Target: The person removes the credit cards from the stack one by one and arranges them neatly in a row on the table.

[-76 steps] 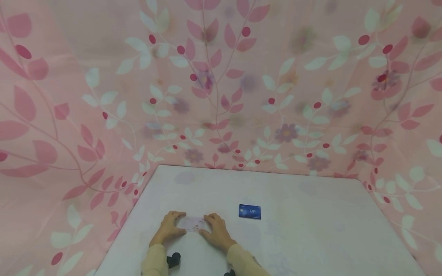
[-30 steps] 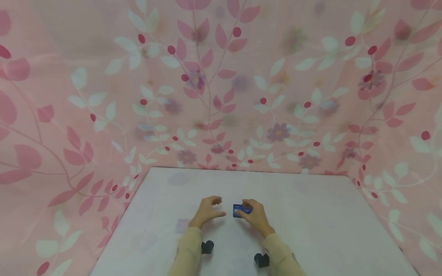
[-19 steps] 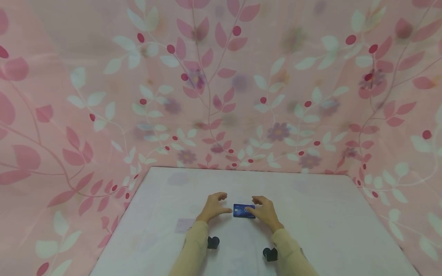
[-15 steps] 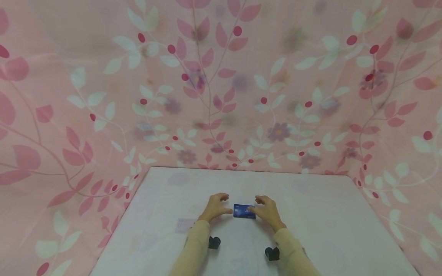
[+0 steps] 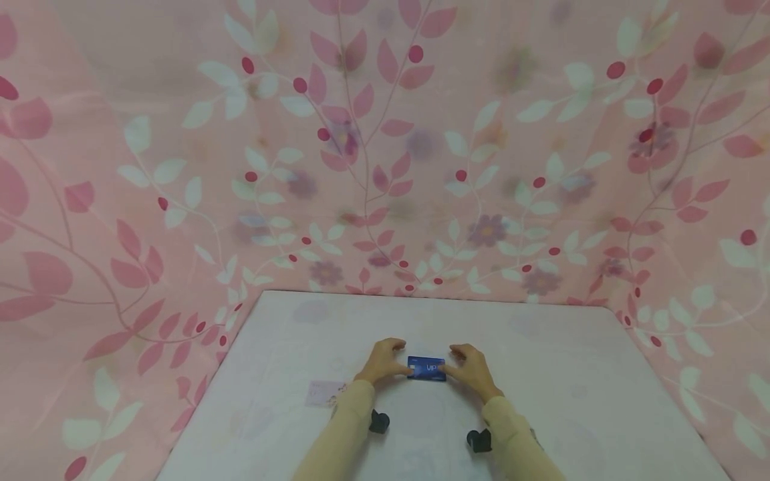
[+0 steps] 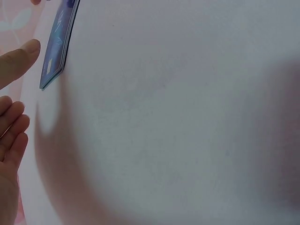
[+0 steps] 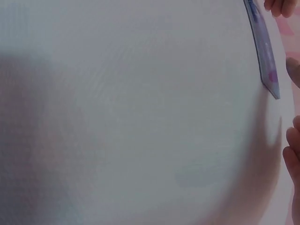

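Note:
A blue bank-style card (image 5: 427,369) marked VIP lies flat on the white table, its edge looking layered in the left wrist view. My left hand (image 5: 382,361) is at its left end, thumb and fingers spread in a C shape. My right hand (image 5: 472,369) mirrors it at the right end. Both thumbs overlap the card's ends in the head view; the wrist views show gaps between the thumbs and the card (image 6: 58,42). Left of my left forearm lies a pale pink card (image 5: 325,393) with a small floral print, partly hidden by the sleeve.
The white-covered table (image 5: 529,401) has its far edge against a pink leaf-patterned curtain (image 5: 385,167), which also hangs at both sides. Dark wrist-camera mounts (image 5: 379,421) sit by the inner sides of my sleeves.
Both hands have left the pale pink card, now lying at left, and moved right to the blue card. Lately the right hand has drawn slightly right and the left hand has come closer.

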{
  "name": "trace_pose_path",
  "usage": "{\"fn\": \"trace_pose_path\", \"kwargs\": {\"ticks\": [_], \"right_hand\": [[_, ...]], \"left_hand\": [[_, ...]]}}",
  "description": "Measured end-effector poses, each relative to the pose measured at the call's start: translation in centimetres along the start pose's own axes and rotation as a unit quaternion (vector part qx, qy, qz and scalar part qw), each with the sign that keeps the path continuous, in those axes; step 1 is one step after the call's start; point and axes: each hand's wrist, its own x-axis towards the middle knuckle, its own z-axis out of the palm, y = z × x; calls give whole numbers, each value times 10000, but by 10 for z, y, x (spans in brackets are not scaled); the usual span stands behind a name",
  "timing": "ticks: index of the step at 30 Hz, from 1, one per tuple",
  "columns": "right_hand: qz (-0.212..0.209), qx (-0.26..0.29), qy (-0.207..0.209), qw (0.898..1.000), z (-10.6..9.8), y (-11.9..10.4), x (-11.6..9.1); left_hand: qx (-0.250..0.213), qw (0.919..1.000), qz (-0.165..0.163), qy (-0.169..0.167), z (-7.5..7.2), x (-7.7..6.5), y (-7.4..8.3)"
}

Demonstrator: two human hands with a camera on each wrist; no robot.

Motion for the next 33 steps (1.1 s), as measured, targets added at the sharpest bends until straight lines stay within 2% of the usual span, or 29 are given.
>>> {"fn": "trace_pose_path", "kwargs": {"ticks": [8, 15, 23, 33], "right_hand": [[7, -207, -265, 9994, 3, 7, -1], [139, -203, -426, 9988, 4, 7, -1], [53, -328, -601, 9976, 8, 8, -1], [51, -429, -815, 9957, 8, 7, 1]], "left_hand": [[20, 9997, -154, -166, 5, 2, 0], [106, 9997, -168, -159, 6, 0, 0], [196, 9993, -235, -204, 6, -1, -2], [826, 9955, 61, -470, 8, 5, -6]]}}
